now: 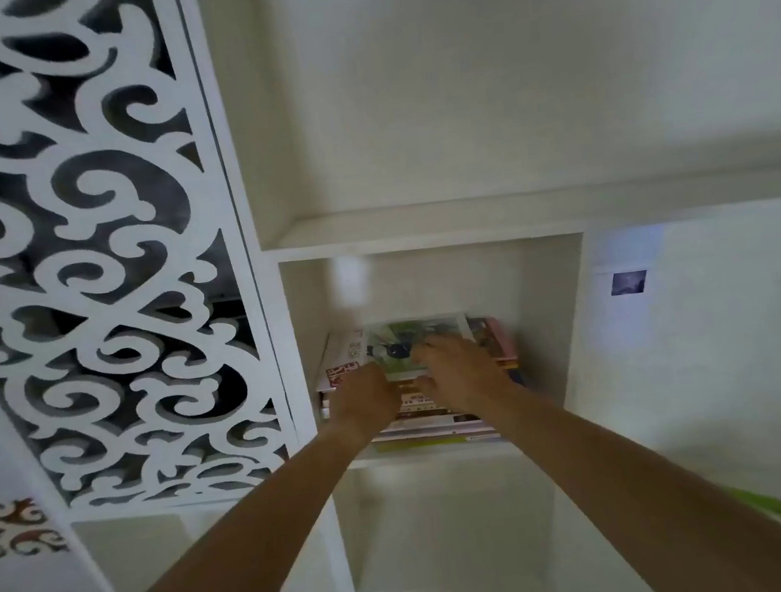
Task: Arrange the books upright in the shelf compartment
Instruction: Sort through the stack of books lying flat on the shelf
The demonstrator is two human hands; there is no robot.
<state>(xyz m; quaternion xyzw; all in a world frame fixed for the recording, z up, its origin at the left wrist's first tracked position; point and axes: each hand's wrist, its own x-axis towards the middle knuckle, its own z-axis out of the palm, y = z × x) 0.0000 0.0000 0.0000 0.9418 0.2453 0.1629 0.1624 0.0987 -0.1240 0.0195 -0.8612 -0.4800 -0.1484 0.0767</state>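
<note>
Head view: we note the left hand (365, 401) curled on the front edge of the stacked books (419, 381), and the right hand (460, 371) resting fingers spread on the top cover. The books lie flat under both hands in the shelf compartment (566, 322).

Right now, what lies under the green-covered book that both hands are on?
Under the green-covered book is a flat stack of books, spines facing out. Both hands, left and right, cover the middle of the stack.
</note>
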